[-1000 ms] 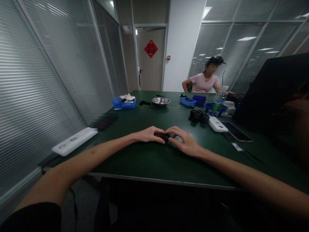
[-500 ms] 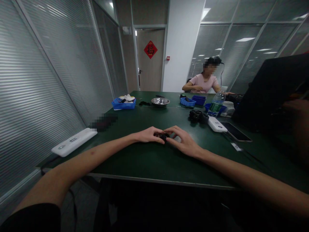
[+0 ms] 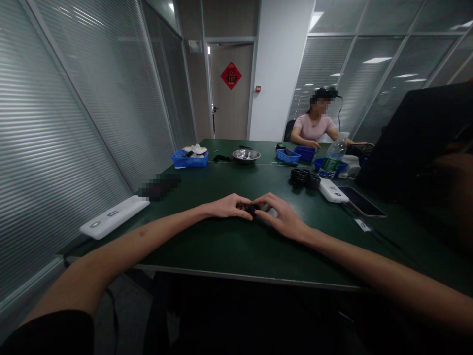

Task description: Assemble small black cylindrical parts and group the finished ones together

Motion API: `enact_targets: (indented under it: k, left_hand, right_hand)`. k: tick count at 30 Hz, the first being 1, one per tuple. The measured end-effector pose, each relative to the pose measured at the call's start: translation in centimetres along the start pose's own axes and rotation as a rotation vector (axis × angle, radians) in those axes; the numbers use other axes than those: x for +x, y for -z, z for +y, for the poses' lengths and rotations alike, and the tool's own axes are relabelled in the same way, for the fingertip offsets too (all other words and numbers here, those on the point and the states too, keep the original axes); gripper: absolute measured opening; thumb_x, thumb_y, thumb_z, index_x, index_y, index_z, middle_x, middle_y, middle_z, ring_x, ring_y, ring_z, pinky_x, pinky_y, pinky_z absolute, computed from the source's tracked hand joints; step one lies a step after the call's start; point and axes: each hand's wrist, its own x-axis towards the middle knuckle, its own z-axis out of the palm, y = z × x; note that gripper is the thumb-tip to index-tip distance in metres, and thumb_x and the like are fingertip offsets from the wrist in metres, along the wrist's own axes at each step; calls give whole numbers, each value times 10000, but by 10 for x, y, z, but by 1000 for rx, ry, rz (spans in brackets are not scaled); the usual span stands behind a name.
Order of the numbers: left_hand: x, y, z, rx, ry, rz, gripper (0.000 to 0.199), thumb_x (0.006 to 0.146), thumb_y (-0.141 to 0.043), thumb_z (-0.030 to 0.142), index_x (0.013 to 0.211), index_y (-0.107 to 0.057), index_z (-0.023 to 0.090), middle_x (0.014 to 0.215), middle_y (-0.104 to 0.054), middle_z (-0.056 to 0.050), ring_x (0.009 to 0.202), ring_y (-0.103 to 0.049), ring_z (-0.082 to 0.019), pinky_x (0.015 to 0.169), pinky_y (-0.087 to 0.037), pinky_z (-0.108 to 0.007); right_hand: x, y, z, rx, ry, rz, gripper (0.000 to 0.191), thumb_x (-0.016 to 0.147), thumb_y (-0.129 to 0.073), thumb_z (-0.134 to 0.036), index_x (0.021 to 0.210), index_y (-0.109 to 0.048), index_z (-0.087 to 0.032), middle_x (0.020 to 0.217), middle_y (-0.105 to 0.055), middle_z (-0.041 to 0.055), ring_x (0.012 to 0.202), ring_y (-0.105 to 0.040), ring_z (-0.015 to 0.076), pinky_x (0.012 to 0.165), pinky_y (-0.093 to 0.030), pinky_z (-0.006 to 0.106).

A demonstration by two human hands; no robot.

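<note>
Between my hands, low over the green table (image 3: 221, 246), is a small black object (image 3: 253, 209), mostly covered by fingers; its kind cannot be made out. My left hand (image 3: 231, 206) grips it from the left, thumb along the near side and fingers curled behind. From the right, my right hand (image 3: 279, 215) closes on the same object with thumb and fingertips. A cluster of black round-holed parts (image 3: 304, 178) lies beyond my right hand, apart from it.
Further back stand a steel bowl (image 3: 246, 157), a blue basket (image 3: 189, 158) with white items and a smaller blue basket (image 3: 288, 156). To the right are a water bottle (image 3: 331, 160), a white power bank (image 3: 333, 191) and a phone (image 3: 362, 201). A person (image 3: 314, 125) sits across.
My hands and the black object have hardly moved. Across the table, the person has shifted slightly and lowered an arm towards the tabletop.
</note>
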Motion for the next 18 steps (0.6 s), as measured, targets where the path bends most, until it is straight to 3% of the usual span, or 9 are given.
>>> enact_targets:
  k: [7, 14, 18]
  left_hand:
    - [0, 0, 0, -33, -12, -5, 477, 864, -759, 478, 1204, -697, 150, 949, -639, -31, 831, -554, -161, 724, -395, -274]
    - [1, -1, 0, 14, -11, 8, 470, 854, -764, 484, 1171, -714, 141, 862, -605, -10, 781, -523, -148, 694, -377, -263]
    - [0, -2, 2, -22, 3, 10, 472, 843, -773, 486, 1158, -708, 140, 898, -625, -17, 807, -547, -156, 711, -393, -267]
  right_hand:
    - [0, 2, 0, 29, 73, -51, 283, 1009, -573, -272, 1282, -647, -266, 1253, -620, 86, 1095, -627, 244, 900, -579, 423]
    - [0, 0, -1, -19, 41, -2, 266, 996, -616, -344, 1244, -653, -256, 1198, -658, 93, 1070, -638, 260, 871, -579, 432]
    - [-1, 1, 0, -11, 87, -41, 286, 1007, -582, -292, 1288, -636, -273, 1244, -637, 93, 1119, -622, 264, 912, -574, 457]
